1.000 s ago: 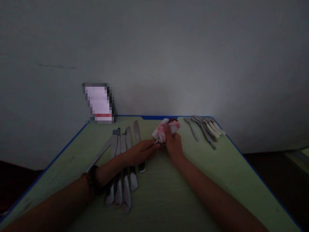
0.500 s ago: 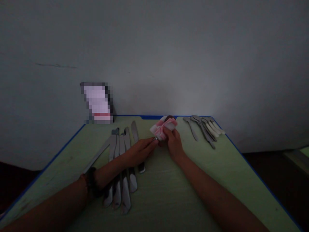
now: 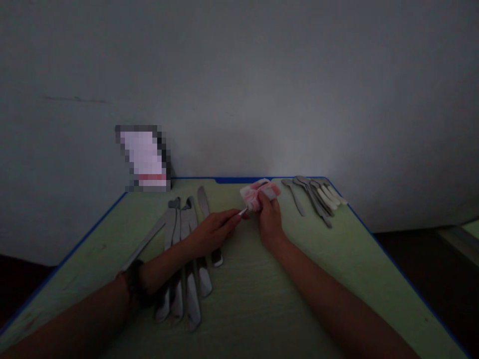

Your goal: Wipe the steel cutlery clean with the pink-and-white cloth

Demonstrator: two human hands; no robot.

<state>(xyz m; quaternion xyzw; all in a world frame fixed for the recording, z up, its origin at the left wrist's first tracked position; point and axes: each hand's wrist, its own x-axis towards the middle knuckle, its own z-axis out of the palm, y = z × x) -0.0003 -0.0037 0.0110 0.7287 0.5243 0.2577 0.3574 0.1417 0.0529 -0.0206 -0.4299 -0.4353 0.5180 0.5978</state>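
Note:
My left hand [image 3: 215,229] pinches the slim metal handle of a piece of cutlery [image 3: 243,212] over the middle of the table. Its other end is hidden in a pink and white cloth [image 3: 254,192], so its kind does not show. My right hand [image 3: 271,219] is closed on the cloth, thumb on top, bunching it around the cutlery. Beneath and beside my left forearm lie several metal table knives [image 3: 192,299], side by side with one slanting off to the left. A single spoon [image 3: 294,197] rests to the right of my right hand.
More spoons [image 3: 314,199], and pieces with white handles [image 3: 327,197], lie grouped at the table's far right corner. A blurred-out phone-like screen [image 3: 144,157] leans on the wall [image 3: 239,89] at the back left. A blue edge [image 3: 243,180] borders the green table [image 3: 247,299].
My right hand and the cloth have shifted slightly right, away from my left hand, and more of the metal handle shows between them. The whole view has drifted slightly.

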